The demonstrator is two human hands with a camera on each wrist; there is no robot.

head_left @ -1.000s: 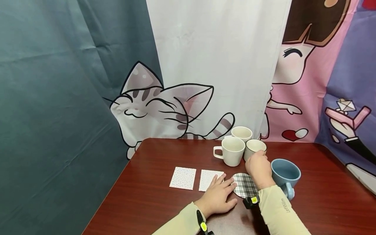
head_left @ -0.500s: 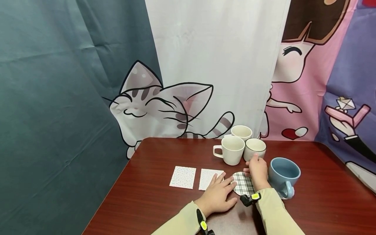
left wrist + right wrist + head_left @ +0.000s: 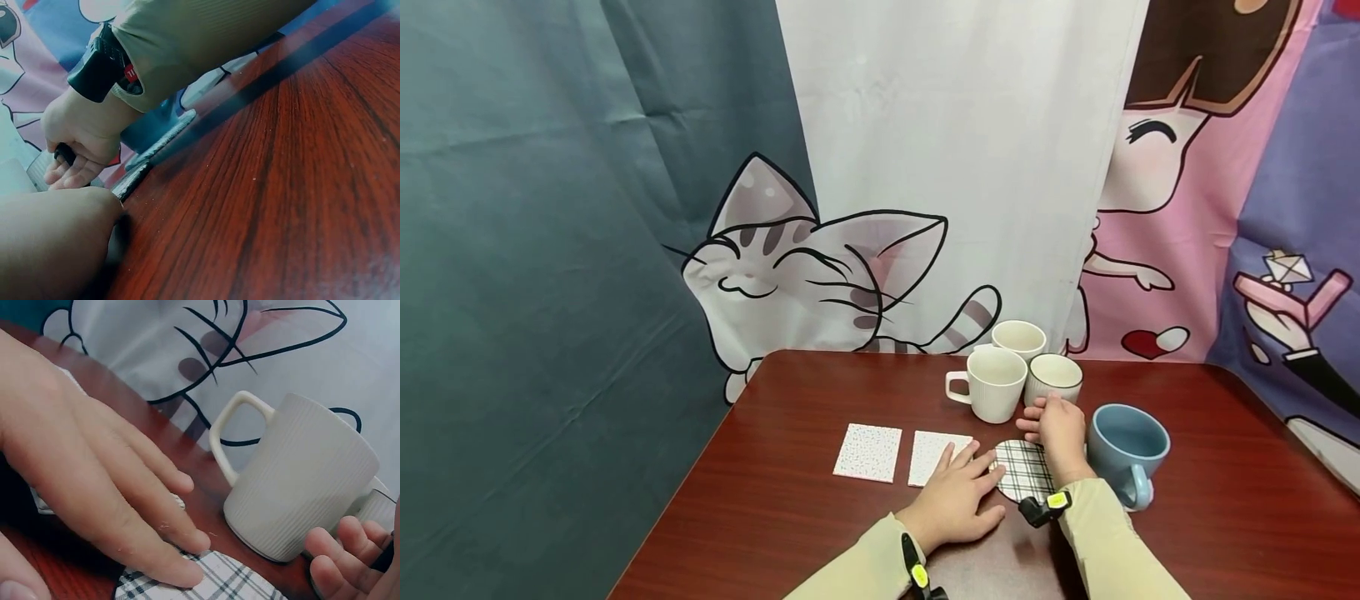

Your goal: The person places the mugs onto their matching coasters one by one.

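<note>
My left hand (image 3: 957, 502) lies with fingers spread, its fingertips over a speckled square coaster (image 3: 928, 454) and at the edge of a round plaid coaster (image 3: 1026, 471). Just behind the plaid coaster, my right hand (image 3: 1060, 433) is at a white mug with a dark rim (image 3: 1055, 372). Its curled fingers (image 3: 337, 556) hold what looks like the mug's black handle (image 3: 64, 153), mostly hidden by the hand. To the right of that hand stands a blue mug (image 3: 1127, 442), with a pale coaster edge showing beneath it.
A ribbed white mug (image 3: 996, 387) with its handle to the left stands close by the dark-rimmed one. Another white mug (image 3: 1018, 336) is behind it. A second speckled square coaster (image 3: 867, 452) lies at the left on the brown table (image 3: 737, 517). A printed curtain (image 3: 962, 150) hangs behind.
My right hand has come down from the dark-rimmed mug's rim to its near side, and its fingers have curled in there. The left hand stays in place.
</note>
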